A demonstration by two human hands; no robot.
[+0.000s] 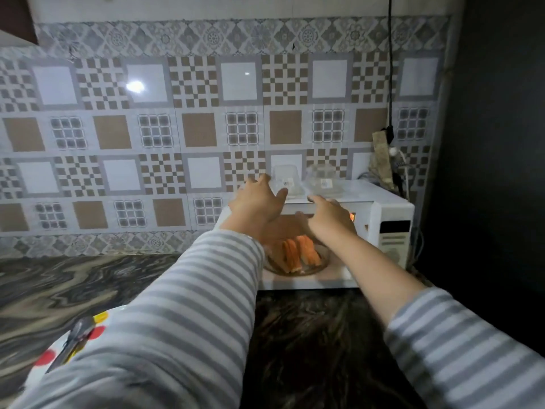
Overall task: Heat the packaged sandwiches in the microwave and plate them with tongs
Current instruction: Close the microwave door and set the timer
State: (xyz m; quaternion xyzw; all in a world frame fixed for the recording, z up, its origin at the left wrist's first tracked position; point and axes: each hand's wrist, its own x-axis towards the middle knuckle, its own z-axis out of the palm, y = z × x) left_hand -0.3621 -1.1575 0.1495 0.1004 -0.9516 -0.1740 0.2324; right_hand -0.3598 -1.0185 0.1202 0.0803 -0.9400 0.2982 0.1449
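**While both hands reach over an open microwave: holdings, largest first**

Where the dark marbled counter (73,278) meets the tiled wall sits the white microwave (392,219), cavity lit. Inside, sandwiches (298,255) stand on edge on a glass plate (320,262), long axes running front to back, below both hands. Left hand (259,205) and right hand (330,215): fingers spread, holding nothing. Two clear packages (290,180) rest on top. Tongs (73,340) lie on a dotted plate (47,358), near left.
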